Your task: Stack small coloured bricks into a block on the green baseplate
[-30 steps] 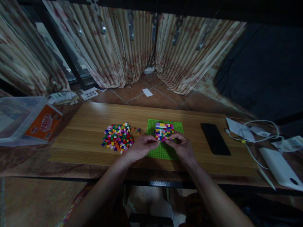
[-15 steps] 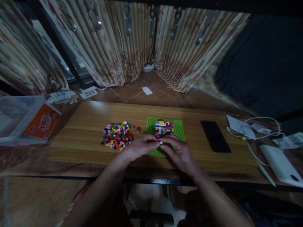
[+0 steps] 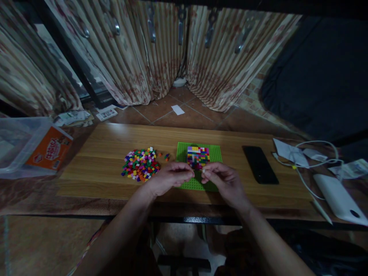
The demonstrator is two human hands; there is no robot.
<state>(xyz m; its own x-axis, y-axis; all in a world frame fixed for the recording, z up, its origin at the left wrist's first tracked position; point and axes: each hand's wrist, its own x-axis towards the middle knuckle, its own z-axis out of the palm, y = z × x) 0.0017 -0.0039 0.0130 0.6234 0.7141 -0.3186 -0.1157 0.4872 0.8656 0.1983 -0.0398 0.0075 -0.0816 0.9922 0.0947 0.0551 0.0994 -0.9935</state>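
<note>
Both hands over the near edge of the baseplate (image 3: 214, 153), mid-desk (image 3: 94, 153). Left hand (image 3: 168, 179) and right hand (image 3: 224, 180) have fingers pinched shut, tips nearly meeting just in front of the block stack (image 3: 198, 157). I'd guess a tiny brick sits in one pinch, but the dim light hides it, so I can't tell which hand holds it, if either. Stack sits toward the plate's far edge, multicoloured and several layers tall. Loose brick pile (image 3: 140, 170) lies left of the plate, a few strays (image 3: 166, 156) between. Risks: a brick that small could slip from the pinch and roll off the near desk edge onto the floor; pressing down off-centre could tilt or pop the stack's upper layers; the left wrist could sweep into the pile. Phone (image 3: 260, 165) and cable (image 3: 304, 180) lie right, well apart.
</note>
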